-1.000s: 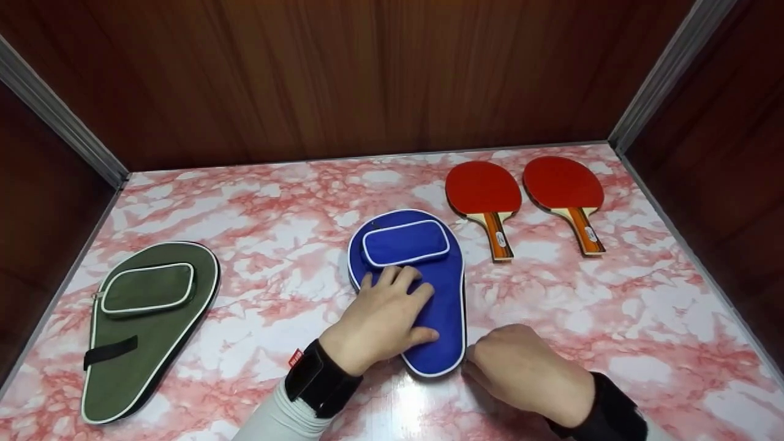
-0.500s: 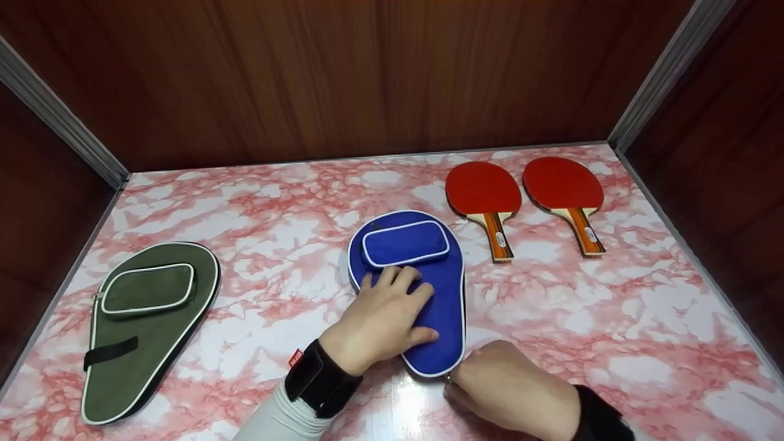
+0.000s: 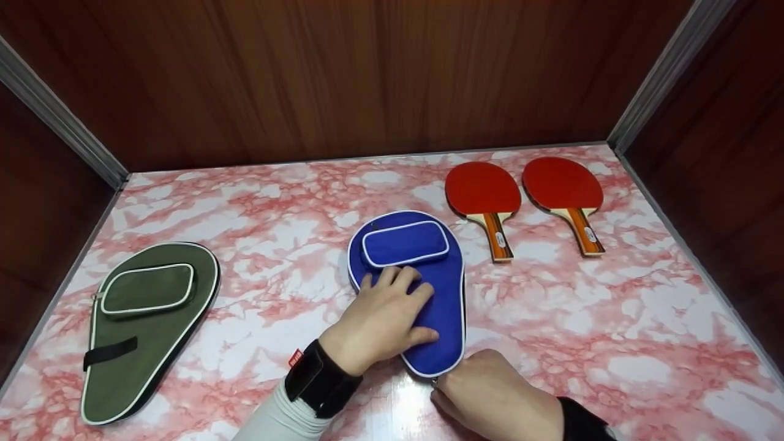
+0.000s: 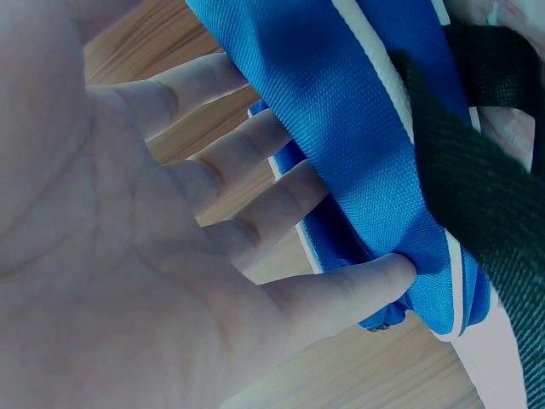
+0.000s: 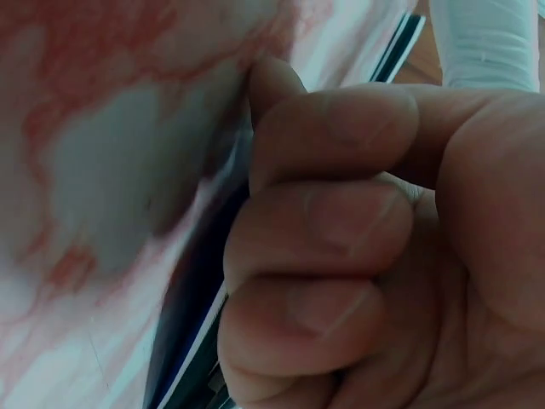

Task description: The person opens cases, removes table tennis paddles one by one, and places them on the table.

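A blue table tennis bat case with white piping and a small front pocket lies flat, narrow end toward me. Across its middle rests my left hand, fingers spread and lightly bent, their tips pressing the fabric. In the left wrist view, fingertips touch the blue cloth beside a dark strap. At the case's narrow end, my right hand has its fingers curled and pinches a zipper pull, of which only a bit of metal shows. The right wrist view shows the curled fingers; the pinch itself is hidden there.
Two red table tennis bats lie at the back right, handles toward me. A green bat case with a black strap lies at the left. Dark wood panels enclose the marbled table at back and sides.
My right hand has moved left and slightly toward me, round the lower right corner of the blue case to its narrow end. The left hand and the case have stayed in place.
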`<state>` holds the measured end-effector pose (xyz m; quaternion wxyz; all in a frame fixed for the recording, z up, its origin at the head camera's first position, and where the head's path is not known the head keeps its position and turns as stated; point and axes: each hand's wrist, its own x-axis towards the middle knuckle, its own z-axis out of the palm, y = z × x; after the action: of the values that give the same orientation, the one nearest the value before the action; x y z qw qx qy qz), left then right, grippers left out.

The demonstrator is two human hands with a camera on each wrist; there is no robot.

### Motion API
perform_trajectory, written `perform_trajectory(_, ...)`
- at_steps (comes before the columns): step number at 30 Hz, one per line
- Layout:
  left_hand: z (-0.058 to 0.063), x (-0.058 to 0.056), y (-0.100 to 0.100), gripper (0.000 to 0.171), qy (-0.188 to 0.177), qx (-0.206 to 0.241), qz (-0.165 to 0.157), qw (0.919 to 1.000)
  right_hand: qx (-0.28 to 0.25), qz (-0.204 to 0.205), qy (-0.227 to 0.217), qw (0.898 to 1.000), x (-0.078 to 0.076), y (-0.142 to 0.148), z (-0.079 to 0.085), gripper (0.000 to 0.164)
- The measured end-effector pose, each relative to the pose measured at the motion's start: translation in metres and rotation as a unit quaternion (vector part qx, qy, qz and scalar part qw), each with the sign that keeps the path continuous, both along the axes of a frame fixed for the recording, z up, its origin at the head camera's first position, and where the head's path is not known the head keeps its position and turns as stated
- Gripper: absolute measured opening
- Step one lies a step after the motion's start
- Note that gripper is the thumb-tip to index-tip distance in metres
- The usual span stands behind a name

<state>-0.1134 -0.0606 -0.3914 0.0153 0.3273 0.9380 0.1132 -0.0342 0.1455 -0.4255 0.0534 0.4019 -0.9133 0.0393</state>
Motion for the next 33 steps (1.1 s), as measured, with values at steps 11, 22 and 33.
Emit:
perform_trajectory(11, -0.003, 0.007, 0.006, 0.063, 0.039, -0.018, 0.037, 0.9984, -0.016, -0.007, 0.009, 1.0, 0.001, -0.001, -0.004, 0.017)
perform_trajectory(22, -0.008, 0.016, 0.018, 0.062, 0.101, -0.041, 0.081, 0.9907, -0.031, -0.024, 0.035, 0.999, 0.0, 0.0, -0.007, 0.025)
perform_trajectory(33, -0.008, 0.018, 0.018, 0.06, 0.122, -0.034, 0.079, 0.9888, -0.021, -0.041, 0.058, 0.997, 0.005, -0.007, -0.011, 0.018)
